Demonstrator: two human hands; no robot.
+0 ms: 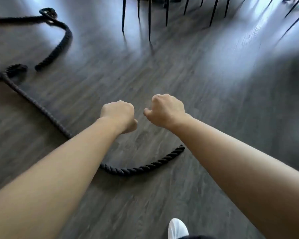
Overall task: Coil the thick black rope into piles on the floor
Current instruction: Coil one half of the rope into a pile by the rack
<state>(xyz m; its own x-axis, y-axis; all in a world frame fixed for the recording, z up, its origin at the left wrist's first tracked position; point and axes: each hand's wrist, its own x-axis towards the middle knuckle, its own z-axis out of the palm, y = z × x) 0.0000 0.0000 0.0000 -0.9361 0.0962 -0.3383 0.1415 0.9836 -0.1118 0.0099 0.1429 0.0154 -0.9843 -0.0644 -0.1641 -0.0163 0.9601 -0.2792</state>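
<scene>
Black rope (pixel 141 168) curves beneath 2 empty fists.

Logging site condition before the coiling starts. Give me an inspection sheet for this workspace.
Surface: grey wood-plank floor, bare apart from the rope; patches of glare.
Job's things: thick black rope lies uncoiled, snaking from the upper left to an end near the right forearm; small loops at left, no piles formed.
Clutter: nothing seen.
Hands: left hand and right hand both closed into fists above the floor, holding nothing.
Cables: nothing seen.
Surroundings: thin black furniture legs along the top edge; white shoe at bottom edge.
</scene>
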